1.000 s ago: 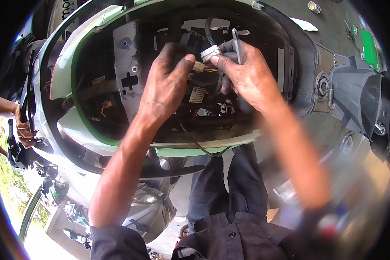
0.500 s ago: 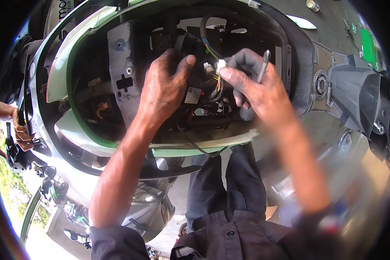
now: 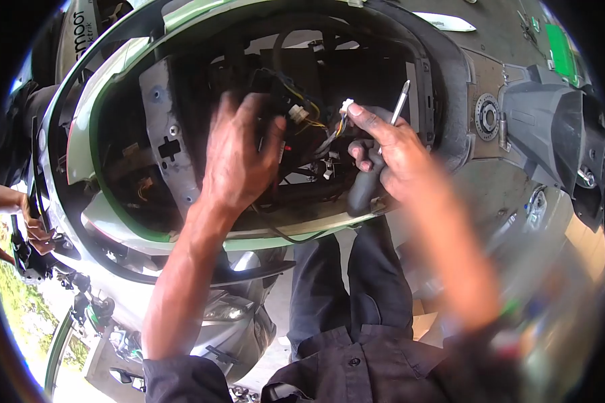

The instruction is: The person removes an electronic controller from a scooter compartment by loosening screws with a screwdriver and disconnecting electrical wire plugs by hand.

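Observation:
My right hand [image 3: 396, 148] pinches a white wire connector [image 3: 346, 106] between thumb and finger. A screwdriver [image 3: 365, 191] also lies in that hand, its dark handle low and its metal tip pointing up. Wires run from the connector down into the open body of a green scooter [image 3: 81, 141]. To the left, a second white connector [image 3: 297, 113] with yellow wires sits apart from the first, held by neither hand. My left hand [image 3: 238, 151] hovers over the cavity with fingers apart, slightly blurred, nearest to this second connector. Its fingertips hide part of the dark interior.
A grey metal bracket [image 3: 171, 131] crosses the cavity on the left. At the far left, another person's hand [image 3: 33, 218] touches the scooter's outer edge. The grey front section [image 3: 551, 121] lies right, with a green object [image 3: 563, 54] on the floor beyond.
The view has shifted, so the scooter sits further left. The two white connectors, close together before, are now wider apart. My left hand has lifted and blurred; the screwdriver has tilted in my right hand.

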Demonstrator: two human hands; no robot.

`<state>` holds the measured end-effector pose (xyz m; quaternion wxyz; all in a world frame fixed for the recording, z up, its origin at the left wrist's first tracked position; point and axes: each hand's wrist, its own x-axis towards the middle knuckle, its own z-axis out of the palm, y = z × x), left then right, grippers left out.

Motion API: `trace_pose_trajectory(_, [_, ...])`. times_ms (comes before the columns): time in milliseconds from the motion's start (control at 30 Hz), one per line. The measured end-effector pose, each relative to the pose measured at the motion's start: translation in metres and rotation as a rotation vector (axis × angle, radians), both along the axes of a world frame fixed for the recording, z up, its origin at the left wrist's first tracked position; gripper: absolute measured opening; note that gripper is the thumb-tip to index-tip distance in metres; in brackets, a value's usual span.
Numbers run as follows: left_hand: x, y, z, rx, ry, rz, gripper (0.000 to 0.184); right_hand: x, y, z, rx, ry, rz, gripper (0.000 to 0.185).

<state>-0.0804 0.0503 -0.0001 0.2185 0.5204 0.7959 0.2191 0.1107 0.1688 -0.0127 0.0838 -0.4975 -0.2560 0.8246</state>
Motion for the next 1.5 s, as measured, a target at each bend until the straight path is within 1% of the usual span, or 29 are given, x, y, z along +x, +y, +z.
trace_pose_trajectory(67, [0.001,0.003,0.009,-0.061,-0.140,-0.119,0.028,0.004,0.002,-0.003,-0.015,0.037,0.065,0.035])
trace_pose_trajectory(100, [0.001,0.001,0.002,-0.032,-0.092,-0.180,0.030,0.001,0.004,0.006,-0.013,0.040,0.103,0.035])
trace_pose_trajectory(167, [-0.003,0.005,-0.005,-0.113,-0.120,-0.112,0.032,-0.003,0.004,0.011,-0.027,0.089,0.152,0.037])
trace_pose_trajectory(200, [-0.004,0.007,-0.006,-0.151,-0.133,-0.078,0.033,-0.001,0.004,0.010,-0.014,0.127,0.179,0.035])
trace_pose_trajectory(233, [-0.003,0.008,-0.006,-0.075,-0.183,-0.029,0.029,0.000,0.003,0.007,-0.003,0.166,0.206,0.033])
trace_pose_trajectory(267, [-0.003,0.008,-0.006,-0.082,-0.170,0.013,0.028,0.002,0.001,0.005,0.004,0.206,0.232,0.032])
trace_pose_trajectory(300, [-0.005,0.008,-0.006,-0.089,-0.158,0.056,0.027,0.002,0.000,0.004,0.040,0.252,0.209,0.036])
trace_pose_trajectory(333, [-0.006,0.008,-0.004,-0.096,-0.144,0.100,0.027,0.004,-0.002,0.005,0.047,0.269,0.199,0.036])
trace_pose_trajectory(367, [-0.006,0.011,-0.001,-0.062,-0.251,0.236,0.023,0.008,-0.002,0.005,0.055,0.286,0.190,0.036])
trace_pose_trajectory(400, [-0.007,0.012,0.003,-0.015,-0.213,0.284,0.026,0.010,-0.002,0.005,0.064,0.304,0.182,0.036])
trace_pose_trajectory(467, [-0.016,0.008,0.002,-0.030,-0.259,0.312,0.029,0.012,-0.003,0.005,0.131,0.251,0.244,0.034])
trace_pose_trajectory(600, [-0.017,0.009,0.008,-0.005,-0.507,0.372,0.034,-0.015,-0.007,0.018,0.253,0.148,0.398,0.028])
trace_pose_trajectory(667, [-0.018,0.008,0.013,-0.060,-0.617,0.411,0.035,-0.034,-0.012,0.010,0.348,0.106,0.473,0.030])
trace_pose_trajectory(700, [-0.019,0.007,0.014,-0.090,-0.670,0.431,0.036,-0.045,-0.016,-0.004,0.642,0.050,0.443,0.033])
trace_pose_trajectory(733, [-0.022,0.006,0.013,-0.097,-0.723,0.448,0.038,-0.054,-0.015,-0.006,0.701,0.007,0.427,0.034])
trace_pose_trajectory(800, [-0.030,0.004,0.009,-0.115,-0.827,0.491,0.049,-0.068,-0.015,-0.006,0.812,-0.076,0.399,0.035])
trace_pose_trajectory(833, [-0.031,0.003,0.007,-0.096,-0.810,0.514,0.050,-0.070,-0.013,0.004,0.847,-0.149,0.441,0.036])
trace_pose_trajectory(900, [-0.027,0.005,0.002,-0.043,-0.777,0.555,0.050,-0.071,-0.015,-0.001,0.948,-0.193,0.463,0.038])
trace_pose_trajectory(967, [-0.022,0.009,0.002,-0.055,-0.638,0.542,0.045,-0.071,-0.013,-0.008,1.044,-0.200,0.453,0.041])
trace_pose_trajectory(1000, [-0.021,0.010,0.002,-0.063,-0.566,0.535,0.043,-0.073,-0.014,-0.009,1.035,-0.204,0.446,0.039])
trace_pose_trajectory(1033, [-0.022,0.009,-0.003,-0.013,-0.547,0.503,0.044,-0.075,-0.014,-0.011,1.024,-0.208,0.438,0.038])
trace_pose_trajectory(1067, [-0.023,0.010,-0.002,-0.033,-0.563,0.497,0.045,-0.076,-0.014,-0.013,1.013,-0.214,0.427,0.036])
trace_pose_trajectory(1167, [-0.025,0.013,-0.003,-0.083,-0.627,0.470,0.046,-0.078,-0.016,-0.043,0.983,0.126,0.290,0.029])
trace_pose_trajectory(1267, [-0.026,0.014,-0.004,-0.131,-0.686,0.474,0.047,-0.064,-0.013,-0.011,0.650,0.230,0.327,0.023])
trace_pose_trajectory(1300, [-0.027,0.014,-0.003,-0.160,-0.682,0.500,0.048,-0.060,-0.011,-0.012,0.750,0.199,0.361,0.018])
trace_pose_trajectory(1333, [-0.028,0.014,-0.003,-0.186,-0.676,0.527,0.050,-0.058,-0.008,-0.016,0.815,0.016,0.393,0.015])
trace_pose_trajectory(1400, [-0.028,0.010,-0.006,-0.129,-0.704,0.567,0.047,-0.058,0.002,-0.015,0.894,-0.107,0.271,0.014])
trace_pose_trajectory(1433, [-0.028,0.010,-0.008,-0.097,-0.720,0.585,0.046,-0.059,0.009,-0.012,0.986,-0.050,0.252,0.017])
trace_pose_trajectory(1500, [-0.028,0.009,-0.009,-0.074,-0.790,0.585,0.045,-0.063,0.016,0.003,0.981,0.040,0.354,0.019])
